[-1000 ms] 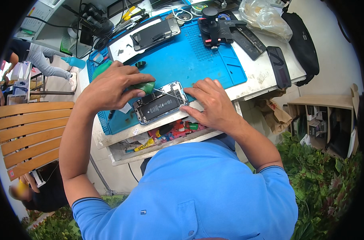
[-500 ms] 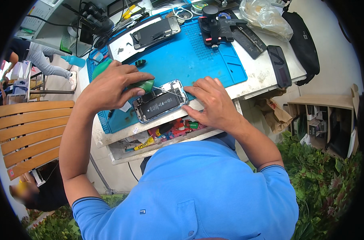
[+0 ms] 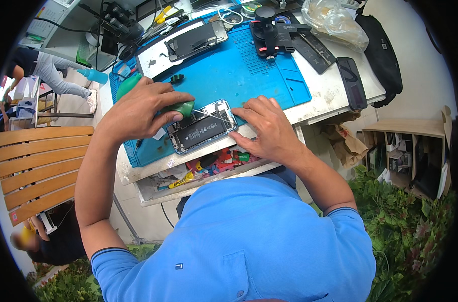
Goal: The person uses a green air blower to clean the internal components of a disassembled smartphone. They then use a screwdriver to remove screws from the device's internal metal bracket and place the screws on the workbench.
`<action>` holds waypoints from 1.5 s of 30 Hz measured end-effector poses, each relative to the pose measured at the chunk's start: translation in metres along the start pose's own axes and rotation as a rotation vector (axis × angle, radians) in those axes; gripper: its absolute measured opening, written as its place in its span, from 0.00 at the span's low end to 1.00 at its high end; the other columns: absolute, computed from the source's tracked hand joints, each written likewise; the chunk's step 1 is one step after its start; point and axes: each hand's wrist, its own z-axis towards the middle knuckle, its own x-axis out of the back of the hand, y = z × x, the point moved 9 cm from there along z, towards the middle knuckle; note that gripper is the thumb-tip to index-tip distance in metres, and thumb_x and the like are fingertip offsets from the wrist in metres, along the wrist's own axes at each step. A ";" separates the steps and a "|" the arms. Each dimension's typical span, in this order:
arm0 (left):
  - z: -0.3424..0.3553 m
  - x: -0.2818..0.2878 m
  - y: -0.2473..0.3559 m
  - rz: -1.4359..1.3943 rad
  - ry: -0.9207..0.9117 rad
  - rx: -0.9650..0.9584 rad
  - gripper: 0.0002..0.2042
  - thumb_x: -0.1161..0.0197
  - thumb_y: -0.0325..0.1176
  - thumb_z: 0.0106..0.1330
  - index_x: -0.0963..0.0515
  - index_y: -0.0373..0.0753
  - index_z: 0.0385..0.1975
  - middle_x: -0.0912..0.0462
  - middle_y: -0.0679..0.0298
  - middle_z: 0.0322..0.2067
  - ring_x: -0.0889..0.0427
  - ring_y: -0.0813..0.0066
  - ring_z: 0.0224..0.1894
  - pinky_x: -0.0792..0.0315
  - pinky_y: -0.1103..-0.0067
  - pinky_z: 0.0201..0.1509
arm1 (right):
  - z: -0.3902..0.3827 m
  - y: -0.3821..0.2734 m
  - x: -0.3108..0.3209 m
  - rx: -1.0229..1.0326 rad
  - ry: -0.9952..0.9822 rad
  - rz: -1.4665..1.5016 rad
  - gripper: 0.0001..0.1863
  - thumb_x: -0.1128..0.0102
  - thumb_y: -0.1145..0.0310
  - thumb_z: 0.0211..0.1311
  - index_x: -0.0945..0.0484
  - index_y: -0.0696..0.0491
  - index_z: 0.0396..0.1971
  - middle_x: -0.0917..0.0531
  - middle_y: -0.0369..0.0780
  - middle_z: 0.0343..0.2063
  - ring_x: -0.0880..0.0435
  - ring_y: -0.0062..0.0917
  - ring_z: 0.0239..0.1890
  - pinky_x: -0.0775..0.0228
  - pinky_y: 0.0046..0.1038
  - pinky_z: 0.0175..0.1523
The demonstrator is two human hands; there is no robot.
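My left hand (image 3: 148, 105) is closed on a green object (image 3: 181, 108) with a long thin tip, reaching across an opened phone (image 3: 201, 131) with its black battery showing. The tip rests at or over the phone's right end; I cannot tell if it touches. My right hand (image 3: 266, 126) grips that end of the phone, thumb at the lower corner and fingers on the edge. The phone lies at the front edge of a blue mat (image 3: 224, 75). Behind, a detached phone screen (image 3: 196, 43) lies on a white board (image 3: 151, 65).
A black clamp (image 3: 266, 38), a dark case (image 3: 350, 83) and a plastic bag (image 3: 334, 25) sit on the bench. Below is an open drawer (image 3: 158, 194) of small items. A slatted wooden chair (image 3: 43, 166), two other people (image 3: 63, 75) and a small shelf (image 3: 405, 151) flank me.
The phone and my right thumb have shifted very slightly rightward and upward since a second ago. My left hand stays in almost the same place.
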 end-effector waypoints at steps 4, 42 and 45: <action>0.001 0.002 -0.003 -0.010 0.023 -0.012 0.23 0.27 0.43 0.77 0.14 0.53 0.70 0.12 0.59 0.45 0.16 0.57 0.50 0.29 0.61 0.62 | 0.000 0.000 0.001 0.001 0.005 0.002 0.27 0.15 0.60 0.60 0.11 0.56 0.57 0.14 0.42 0.48 0.17 0.37 0.50 0.28 0.42 0.57; -0.117 0.031 -0.027 -0.316 0.358 0.245 0.23 0.32 0.42 0.81 0.18 0.47 0.73 0.12 0.55 0.50 0.15 0.53 0.51 0.24 0.64 0.61 | 0.068 -0.037 -0.015 0.174 -0.366 -0.024 0.33 0.17 0.60 0.66 0.18 0.60 0.66 0.14 0.48 0.56 0.18 0.45 0.62 0.27 0.46 0.69; -0.161 0.010 -0.019 -0.389 0.497 0.273 0.23 0.32 0.40 0.82 0.19 0.42 0.72 0.14 0.56 0.47 0.16 0.58 0.48 0.23 0.69 0.58 | 0.084 -0.045 -0.039 0.164 -0.604 -0.120 0.34 0.16 0.59 0.64 0.18 0.60 0.64 0.14 0.49 0.59 0.18 0.45 0.65 0.27 0.46 0.69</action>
